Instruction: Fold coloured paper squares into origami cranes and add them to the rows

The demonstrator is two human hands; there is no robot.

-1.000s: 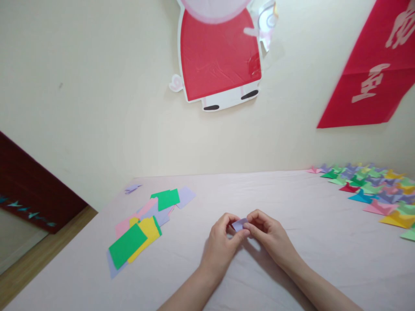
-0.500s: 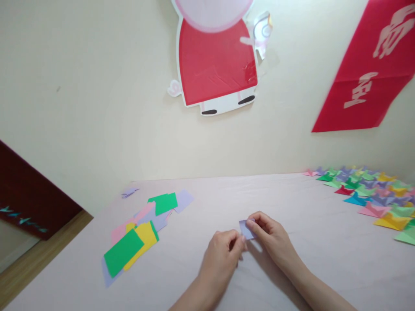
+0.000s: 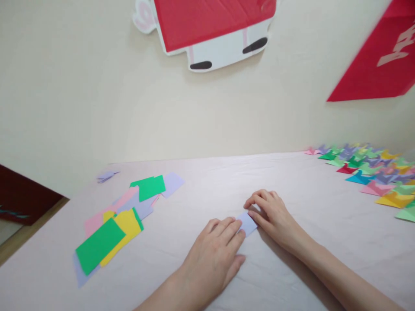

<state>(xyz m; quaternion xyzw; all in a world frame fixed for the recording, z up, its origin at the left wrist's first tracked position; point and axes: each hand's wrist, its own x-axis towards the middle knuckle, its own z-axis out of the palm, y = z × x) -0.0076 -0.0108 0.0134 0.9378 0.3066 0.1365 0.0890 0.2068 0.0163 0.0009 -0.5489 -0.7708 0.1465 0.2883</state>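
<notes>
A small light-purple paper (image 3: 247,223) lies on the pale tablecloth between my two hands. My left hand (image 3: 218,248) rests flat with its fingers stretched out, and the fingertips press on the paper's left side, hiding that part. Over the paper's upper right edge, my right hand (image 3: 269,216) is curved, with thumb and forefinger a little apart. Its thumb tip touches or nearly touches the paper's corner.
To the left lie loose paper sheets: a green sheet (image 3: 100,246), a yellow sheet (image 3: 128,229), pink and purple ones. A folded purple piece (image 3: 106,176) sits behind them. Rows of colourful folded paper figures (image 3: 376,172) stand at the right, near the wall (image 3: 207,116).
The purple paper, held up in my right hand before, now lies on the table. My left hand has flattened onto it, and my right fingers have loosened. The view has tilted downward.
</notes>
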